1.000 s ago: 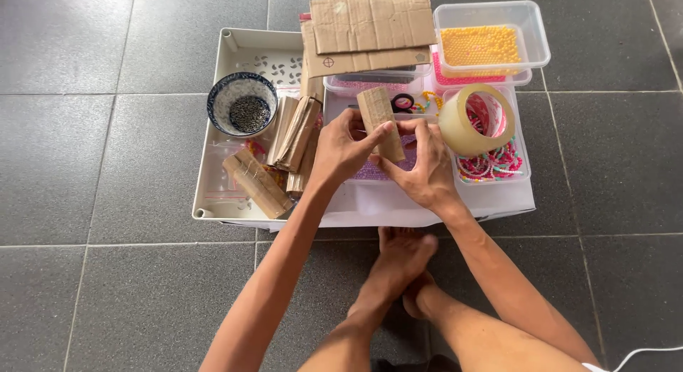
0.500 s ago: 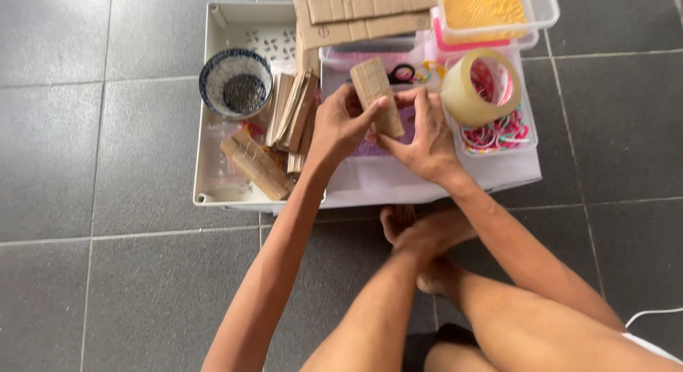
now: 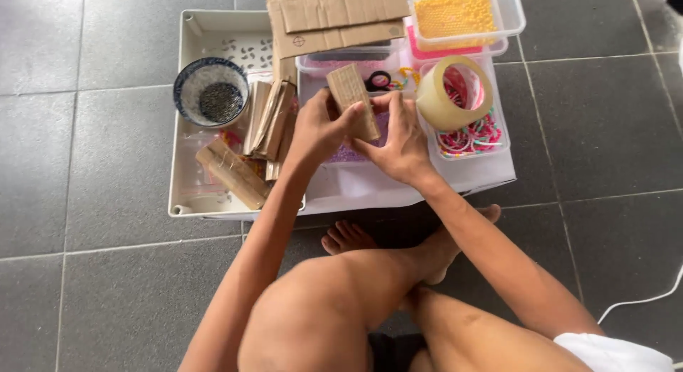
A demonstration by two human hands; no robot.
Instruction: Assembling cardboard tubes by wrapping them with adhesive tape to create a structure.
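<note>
The folded cardboard block (image 3: 353, 100) sits between my 2 hands, held up over the clear boxes at the middle of the tray, and compared with 1 second ago very little about the grip has altered: my left hand (image 3: 320, 128) still pinches its near long edge with thumb and fingertips clenched on it, and my right hand (image 3: 398, 139) still cups it from the other side with fingers closed against its face and lower end. What has changed is mostly me: my view has drifted so the white tray (image 3: 186, 116) and everything on it sit higher and further left in the picture, and my knee has come up into the lower middle, where before only my feet showed. I judge that I was settling my seat while keeping the block steady, so the work on it looks no further along. The blue-rimmed bowl (image 3: 211, 96), the bundle of cardboard strips (image 3: 271, 119), the tape roll (image 3: 454, 92) and the tub of yellow beads (image 3: 455, 16) all keep their places. Hidden things: the block's underside and far face are behind my fingers, the purple contents of the box beneath my hands barely show, and the flat cardboard sheets (image 3: 334, 12) are cut off by the top edge.
</note>
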